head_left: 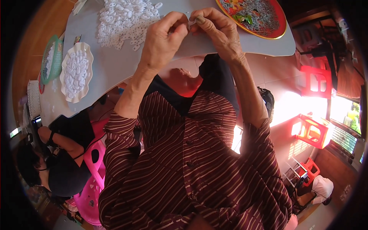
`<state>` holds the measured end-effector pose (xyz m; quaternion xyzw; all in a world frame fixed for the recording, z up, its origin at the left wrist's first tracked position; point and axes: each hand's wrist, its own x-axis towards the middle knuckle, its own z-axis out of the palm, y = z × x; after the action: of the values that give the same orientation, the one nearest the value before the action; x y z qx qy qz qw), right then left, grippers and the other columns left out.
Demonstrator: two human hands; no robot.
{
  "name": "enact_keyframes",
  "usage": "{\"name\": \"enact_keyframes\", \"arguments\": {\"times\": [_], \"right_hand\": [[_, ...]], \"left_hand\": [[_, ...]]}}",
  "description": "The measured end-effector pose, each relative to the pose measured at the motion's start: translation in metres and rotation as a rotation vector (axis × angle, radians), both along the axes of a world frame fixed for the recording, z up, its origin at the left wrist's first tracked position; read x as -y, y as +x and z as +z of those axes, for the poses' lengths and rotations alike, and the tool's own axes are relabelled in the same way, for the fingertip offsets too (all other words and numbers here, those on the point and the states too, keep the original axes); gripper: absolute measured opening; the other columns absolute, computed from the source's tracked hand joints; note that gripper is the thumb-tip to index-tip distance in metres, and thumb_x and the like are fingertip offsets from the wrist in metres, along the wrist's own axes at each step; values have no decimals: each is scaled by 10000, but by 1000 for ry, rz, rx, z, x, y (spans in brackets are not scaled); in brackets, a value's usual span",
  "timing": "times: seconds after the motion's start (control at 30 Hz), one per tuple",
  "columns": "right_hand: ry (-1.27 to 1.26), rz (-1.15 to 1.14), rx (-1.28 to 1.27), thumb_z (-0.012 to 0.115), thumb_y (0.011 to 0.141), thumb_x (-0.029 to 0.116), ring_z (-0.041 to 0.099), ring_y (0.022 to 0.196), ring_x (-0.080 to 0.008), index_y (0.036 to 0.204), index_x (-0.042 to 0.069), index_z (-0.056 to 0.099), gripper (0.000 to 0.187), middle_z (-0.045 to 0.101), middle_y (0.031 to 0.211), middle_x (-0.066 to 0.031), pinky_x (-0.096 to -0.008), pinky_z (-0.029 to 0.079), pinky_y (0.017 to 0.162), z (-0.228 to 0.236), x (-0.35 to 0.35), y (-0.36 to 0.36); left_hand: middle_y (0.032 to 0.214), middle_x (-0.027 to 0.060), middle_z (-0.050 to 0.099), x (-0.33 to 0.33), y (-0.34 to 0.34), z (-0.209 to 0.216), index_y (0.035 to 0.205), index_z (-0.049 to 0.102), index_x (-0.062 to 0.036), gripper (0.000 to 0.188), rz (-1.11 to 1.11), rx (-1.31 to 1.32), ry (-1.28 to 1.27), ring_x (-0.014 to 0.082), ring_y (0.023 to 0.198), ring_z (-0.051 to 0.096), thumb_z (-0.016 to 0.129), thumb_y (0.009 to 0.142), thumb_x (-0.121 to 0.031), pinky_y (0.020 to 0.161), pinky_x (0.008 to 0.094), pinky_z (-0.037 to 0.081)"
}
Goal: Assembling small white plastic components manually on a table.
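Observation:
My left hand point(165, 41) and my right hand point(221, 33) meet above the near edge of the grey table, fingertips almost touching. Between them is a small white piece point(191, 23), largely hidden by the fingers, and both hands pinch at it. Left of my hands lies a heap of small white plastic pieces point(124, 19), some oval with holes, others flat and squarish. To the right, a round red-orange tray point(281, 23) with a gold rim holds many thin grey metal pieces point(260, 13), like nails or screws, and a small green object point(245, 19).
A white scalloped dish point(89, 73) of white oval pieces stands at the table's left, beside a green basket point(57, 61). A person in black point(69, 172) sits at lower left by a pink chair point(86, 199). Red stools point(316, 130) stand on the floor to the right.

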<state>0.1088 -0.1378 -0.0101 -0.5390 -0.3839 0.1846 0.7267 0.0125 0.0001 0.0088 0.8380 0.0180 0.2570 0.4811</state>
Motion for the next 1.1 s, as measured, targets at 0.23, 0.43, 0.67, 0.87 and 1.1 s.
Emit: {"name": "enact_keyframes", "arguments": {"times": [0.23,0.43,0.67,0.87,1.1], "right_hand": [[48,79,-145,580,901,173,558,738,-73,979,12,611,182,613,837,-18,-213,480,694,-2,0,3],[-80,-100,-52,611,873,112,554,723,-64,1059,12,611,212,612,835,-11,-204,478,669,1,2,-3],[-45,-76,-13,633,831,45,598,825,-92,1102,4,543,288,617,863,-46,-223,492,755,0,-2,-5],[-77,-47,14,616,832,28,610,842,-103,1115,10,497,307,619,868,-58,-227,489,769,1,-1,-5],[-103,-49,62,597,844,14,604,835,-90,1123,9,511,292,623,857,-49,-219,488,748,2,0,-5]], "left_hand": [[737,20,607,-10,2,-5,916,618,-5,184,-267,-199,-572,88,692,552,555,885,-176,647,219,439],[677,23,562,-8,5,2,883,622,-10,158,-159,-176,-818,104,694,543,588,865,-163,651,231,422],[631,6,508,-6,6,5,816,612,-15,149,-156,-101,-799,114,687,518,592,860,-156,660,240,405],[632,-14,508,-11,7,3,804,599,-21,170,-161,-156,-583,71,660,492,569,875,-173,628,209,388],[638,-17,522,-11,5,10,814,553,-39,189,-106,-185,-118,68,576,478,528,899,-205,531,226,393]]}}
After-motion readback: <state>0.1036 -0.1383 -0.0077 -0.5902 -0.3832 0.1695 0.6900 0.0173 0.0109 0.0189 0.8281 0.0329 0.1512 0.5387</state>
